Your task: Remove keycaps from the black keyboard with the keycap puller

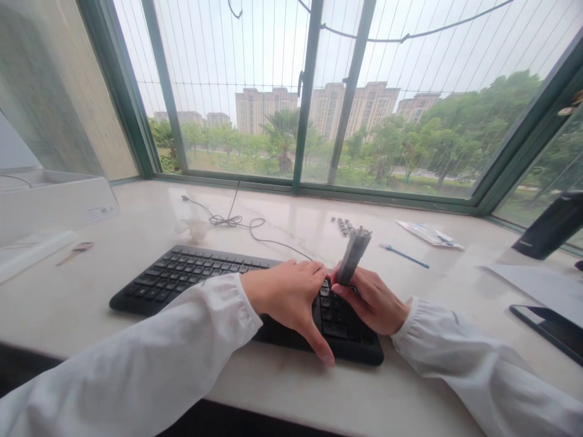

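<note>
A black keyboard lies at a slant on the white counter, its right part partly covered by my hands. Across the right half of its keys rests my left hand, fingers stretched out and the thumb spread toward the near edge. My right hand is closed around a grey tool with a long flat handle and small prongs at its upper end. The tool stands nearly upright over the keyboard's right end; its lower tip is hidden by my fingers. Several loose keycaps sit behind the keyboard.
A coiled black cable runs behind the keyboard. To the right are a blue stick, a clear packet, a phone and a black object. A key and a white box are at left; a window is behind.
</note>
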### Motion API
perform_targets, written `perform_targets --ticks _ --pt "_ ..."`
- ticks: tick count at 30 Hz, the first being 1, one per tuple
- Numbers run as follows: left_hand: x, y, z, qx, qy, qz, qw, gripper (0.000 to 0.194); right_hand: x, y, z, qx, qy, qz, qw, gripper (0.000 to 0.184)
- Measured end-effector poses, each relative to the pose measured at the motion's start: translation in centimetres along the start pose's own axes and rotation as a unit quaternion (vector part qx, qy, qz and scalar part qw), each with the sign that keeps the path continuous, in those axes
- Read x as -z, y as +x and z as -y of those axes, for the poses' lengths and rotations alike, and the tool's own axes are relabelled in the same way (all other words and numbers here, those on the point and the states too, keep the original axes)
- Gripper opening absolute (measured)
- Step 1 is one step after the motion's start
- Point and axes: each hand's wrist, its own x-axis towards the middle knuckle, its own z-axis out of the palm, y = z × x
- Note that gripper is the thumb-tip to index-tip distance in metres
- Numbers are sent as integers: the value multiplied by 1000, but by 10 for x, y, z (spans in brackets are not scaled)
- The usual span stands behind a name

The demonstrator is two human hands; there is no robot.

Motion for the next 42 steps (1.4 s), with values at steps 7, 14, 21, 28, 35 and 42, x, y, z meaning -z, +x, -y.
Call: perform_targets --ticks 7,14,21,28,35,42 --pt "1 1 0 5 4 11 1000 112 0 -4 -2 -12 -6 -1 1000 6" --pt "1 1 0 10 11 24 1000 110 -2 -5 -2 -10 -19 -17 1000 6" --pt "-1 1 1 11 31 27 999 113 -3 -6 -1 -35 -5 -63 997 12" --pt "-1 0 2 31 40 36 998 120 -1 -3 -7 -182 30 -120 975 32" --pt "-1 0 2 31 47 40 998 123 -2 0 -20 -287 135 -116 941 40" --pt "1 0 5 20 39 18 999 109 6 5 -11 -250 182 -83 947 37"
